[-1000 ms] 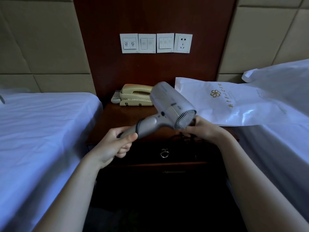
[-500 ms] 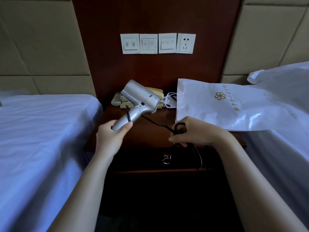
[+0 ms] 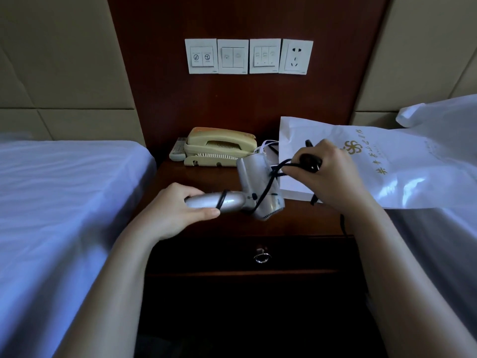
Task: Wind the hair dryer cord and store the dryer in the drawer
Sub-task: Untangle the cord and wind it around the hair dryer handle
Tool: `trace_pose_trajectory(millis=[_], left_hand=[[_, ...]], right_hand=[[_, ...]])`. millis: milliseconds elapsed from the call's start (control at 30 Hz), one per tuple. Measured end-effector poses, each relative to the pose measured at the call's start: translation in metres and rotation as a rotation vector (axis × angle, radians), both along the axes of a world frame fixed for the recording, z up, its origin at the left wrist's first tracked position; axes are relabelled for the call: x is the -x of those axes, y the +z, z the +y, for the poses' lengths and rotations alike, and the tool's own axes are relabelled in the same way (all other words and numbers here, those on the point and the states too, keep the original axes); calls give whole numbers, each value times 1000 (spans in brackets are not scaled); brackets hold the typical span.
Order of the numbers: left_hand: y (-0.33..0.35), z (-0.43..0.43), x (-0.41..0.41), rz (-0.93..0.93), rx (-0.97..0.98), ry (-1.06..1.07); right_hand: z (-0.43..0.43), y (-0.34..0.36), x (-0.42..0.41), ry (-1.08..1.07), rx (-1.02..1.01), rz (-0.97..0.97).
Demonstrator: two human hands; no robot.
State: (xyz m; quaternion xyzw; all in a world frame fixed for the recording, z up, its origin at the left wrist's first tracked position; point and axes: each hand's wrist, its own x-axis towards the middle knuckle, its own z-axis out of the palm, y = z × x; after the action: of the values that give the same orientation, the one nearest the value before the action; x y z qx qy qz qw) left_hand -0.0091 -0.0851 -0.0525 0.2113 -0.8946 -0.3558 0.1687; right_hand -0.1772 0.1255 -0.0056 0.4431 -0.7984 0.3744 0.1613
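A silver hair dryer [image 3: 260, 192] hovers above the dark wooden nightstand [image 3: 206, 177], handle pointing left. My left hand [image 3: 178, 210] grips the handle. A black cord [image 3: 265, 187] loops once round the handle and crosses the dryer's body up to my right hand [image 3: 325, 174], which grips the cord and the black plug beside the barrel. A length of cord hangs down from that hand past the nightstand's right edge. The drawer [image 3: 296, 257] below, with a metal ring pull [image 3: 262, 257], is closed.
A beige telephone [image 3: 219, 148] and a remote sit at the back of the nightstand. A white paper bag [image 3: 387, 177] lies across its right side and the right bed. Beds with white sheets flank the nightstand. Switches and a socket [image 3: 296, 56] are on the wall panel.
The dryer has swung round, handle now level and body to the right. My right hand has risen from the nightstand's front edge to the barrel, drawing the cord across the dryer's body.
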Motion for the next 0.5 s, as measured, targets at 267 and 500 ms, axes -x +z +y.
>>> trace_pose_trajectory(millis=[267,500], left_hand=[[8,-6,1,-45,-129,-184],[9,-9,7,-183,-366,-251]], right_hand=[[-9,-17,25,-142,148,-10],[-11,-27,45,68,224,-224]])
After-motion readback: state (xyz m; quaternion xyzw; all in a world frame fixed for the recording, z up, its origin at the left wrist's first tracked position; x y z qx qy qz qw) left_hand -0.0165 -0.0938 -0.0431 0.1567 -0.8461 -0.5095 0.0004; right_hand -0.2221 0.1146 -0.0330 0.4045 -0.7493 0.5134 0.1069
